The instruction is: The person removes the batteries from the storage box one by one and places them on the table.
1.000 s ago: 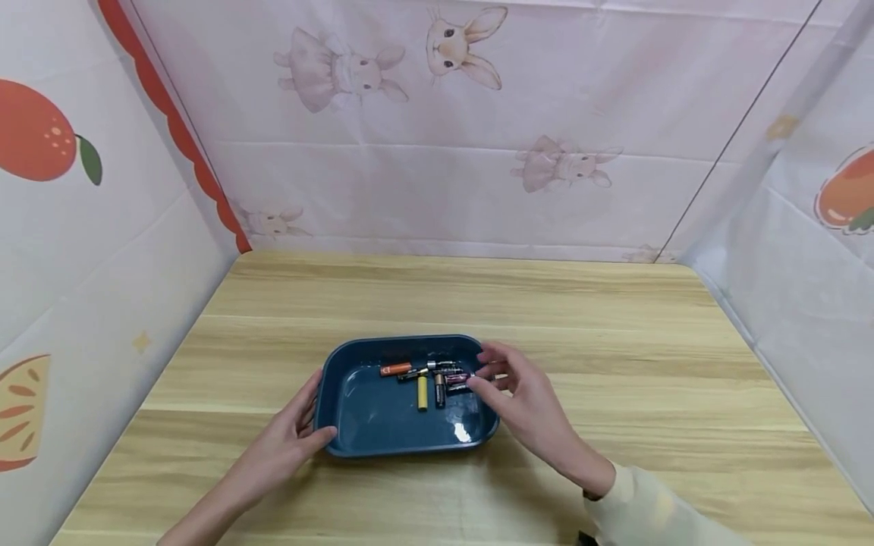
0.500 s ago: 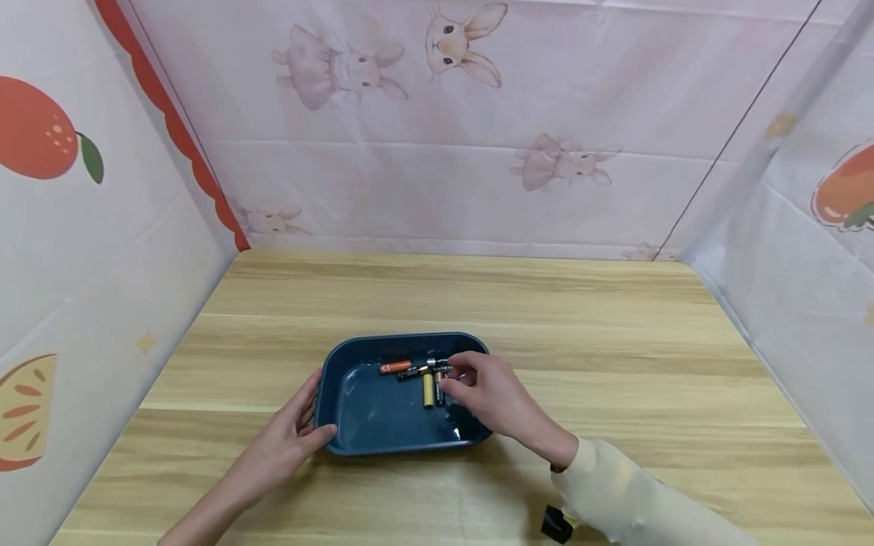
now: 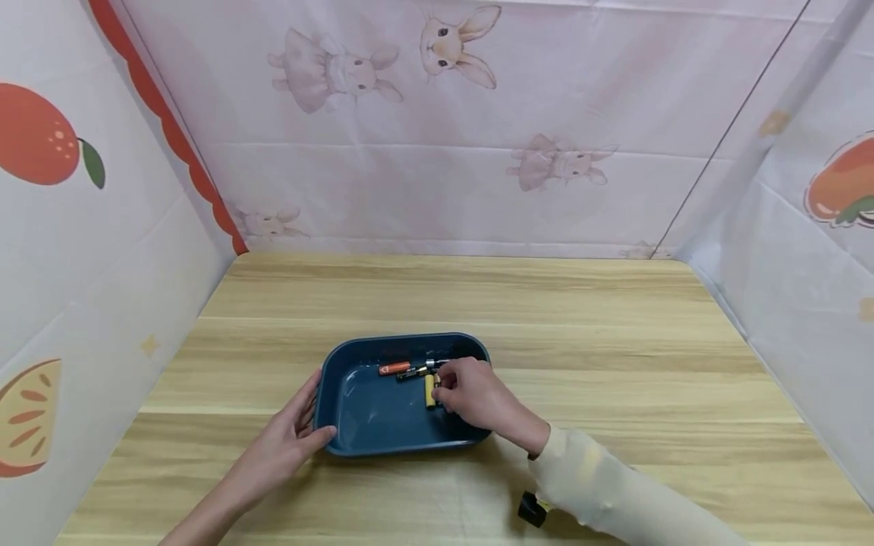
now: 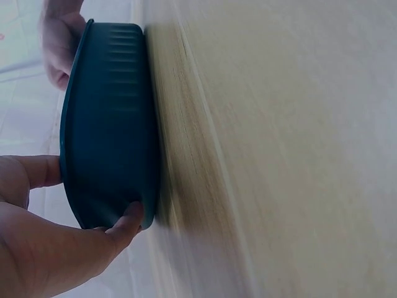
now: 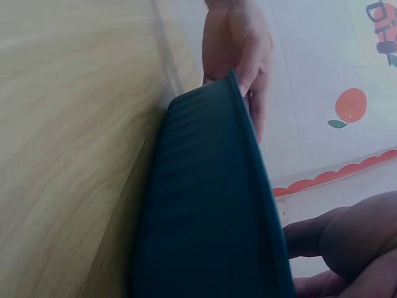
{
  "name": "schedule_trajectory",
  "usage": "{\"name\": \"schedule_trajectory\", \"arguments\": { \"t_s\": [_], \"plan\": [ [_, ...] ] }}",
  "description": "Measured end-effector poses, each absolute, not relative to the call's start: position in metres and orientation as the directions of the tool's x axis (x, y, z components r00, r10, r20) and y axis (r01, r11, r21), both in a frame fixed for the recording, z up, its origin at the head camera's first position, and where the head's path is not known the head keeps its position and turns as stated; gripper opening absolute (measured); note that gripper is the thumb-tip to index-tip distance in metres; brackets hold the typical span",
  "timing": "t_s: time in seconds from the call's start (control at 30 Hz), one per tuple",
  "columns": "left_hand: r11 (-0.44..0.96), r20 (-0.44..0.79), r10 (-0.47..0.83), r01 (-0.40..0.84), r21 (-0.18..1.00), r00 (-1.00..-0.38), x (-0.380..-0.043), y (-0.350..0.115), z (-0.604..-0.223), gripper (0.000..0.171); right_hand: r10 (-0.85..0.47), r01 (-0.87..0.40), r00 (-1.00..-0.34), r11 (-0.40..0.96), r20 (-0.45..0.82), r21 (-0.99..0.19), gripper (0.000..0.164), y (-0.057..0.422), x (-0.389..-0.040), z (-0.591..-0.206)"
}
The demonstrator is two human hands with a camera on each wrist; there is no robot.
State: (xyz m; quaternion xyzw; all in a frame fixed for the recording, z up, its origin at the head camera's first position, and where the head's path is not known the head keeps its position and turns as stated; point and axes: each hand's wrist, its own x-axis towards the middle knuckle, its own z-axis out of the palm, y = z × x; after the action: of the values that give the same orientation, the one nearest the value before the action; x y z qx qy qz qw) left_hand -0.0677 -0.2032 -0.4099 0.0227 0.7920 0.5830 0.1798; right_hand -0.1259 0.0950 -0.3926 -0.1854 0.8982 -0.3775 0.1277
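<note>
A dark blue plastic tray (image 3: 372, 449) sits on the wooden table with several batteries inside. My left hand (image 3: 290, 444) grips its left end, thumb at the rim and fingers against the outer wall, as the left wrist view also shows. Inside, at the right, my right hand (image 3: 474, 394) has its thumb and index finger curled round a black battery with a copper-coloured end (image 3: 438, 380). Touching or very near the thumb is a yellow battery (image 3: 429, 391). An orange battery (image 3: 394, 368) and a black-and-gold battery (image 3: 412, 373) lie further left. My right hand hides others.
A small black object (image 3: 532, 509) with a bit of yellow shows by the right sleeve (image 3: 594, 474). The wooden table (image 3: 614, 326) is bounded by printed cloth walls at the back (image 3: 437, 189) and sides.
My right hand has moved left from the tray's right end, over the batteries, and its fingers have closed in. The yellow battery has shifted slightly right. My left hand stays in place.
</note>
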Motion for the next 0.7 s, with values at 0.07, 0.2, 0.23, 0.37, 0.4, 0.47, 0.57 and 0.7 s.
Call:
{"name": "schedule_trajectory", "arguments": {
  "t_s": [0.07, 0.2, 0.23, 0.37, 0.4, 0.47, 0.57, 0.7],
  "plan": [
    [0.323, -0.258, 0.244, -0.172, 0.93, -0.935, -0.068, -0.203, -0.41, 0.09, -0.429, -0.233, -0.897, 0.665, -0.108, -0.71, 0.006, 0.093, -0.126, -0.394],
    [0.331, -0.262, 0.24, -0.175, 0.927, -0.935, -0.069, -0.203, -0.411, 0.09, -0.416, -0.209, -0.898, 0.691, -0.144, -0.692, 0.008, 0.089, -0.127, -0.399],
    [0.333, -0.262, 0.236, -0.176, 0.927, -0.936, -0.069, -0.203, -0.411, 0.089, -0.414, -0.204, -0.898, 0.694, -0.151, -0.691, 0.006, 0.088, -0.127, -0.4],
    [0.341, -0.253, 0.241, -0.163, 0.926, -0.937, -0.069, -0.203, -0.411, 0.089, -0.407, -0.206, -0.9, 0.714, -0.157, -0.669, 0.019, 0.083, -0.129, -0.406],
    [0.341, -0.255, 0.241, -0.164, 0.926, -0.937, -0.069, -0.203, -0.411, 0.089, -0.407, -0.216, -0.901, 0.72, -0.15, -0.659, 0.025, 0.082, -0.13, -0.407],
    [0.343, -0.261, 0.241, -0.169, 0.924, -0.935, -0.069, -0.203, -0.411, 0.089, -0.411, -0.243, -0.903, 0.731, -0.126, -0.638, 0.033, 0.079, -0.132, -0.411],
    [0.344, -0.271, 0.236, -0.181, 0.922, -0.933, -0.071, -0.202, -0.411, 0.089, -0.426, -0.301, -0.901, 0.74, -0.074, -0.601, 0.037, 0.076, -0.135, -0.414],
    [0.348, -0.272, 0.236, -0.181, 0.92, -0.933, -0.071, -0.203, -0.412, 0.089, -0.439, -0.31, -0.894, 0.749, -0.088, -0.586, 0.027, 0.073, -0.136, -0.417]
  ]
}}
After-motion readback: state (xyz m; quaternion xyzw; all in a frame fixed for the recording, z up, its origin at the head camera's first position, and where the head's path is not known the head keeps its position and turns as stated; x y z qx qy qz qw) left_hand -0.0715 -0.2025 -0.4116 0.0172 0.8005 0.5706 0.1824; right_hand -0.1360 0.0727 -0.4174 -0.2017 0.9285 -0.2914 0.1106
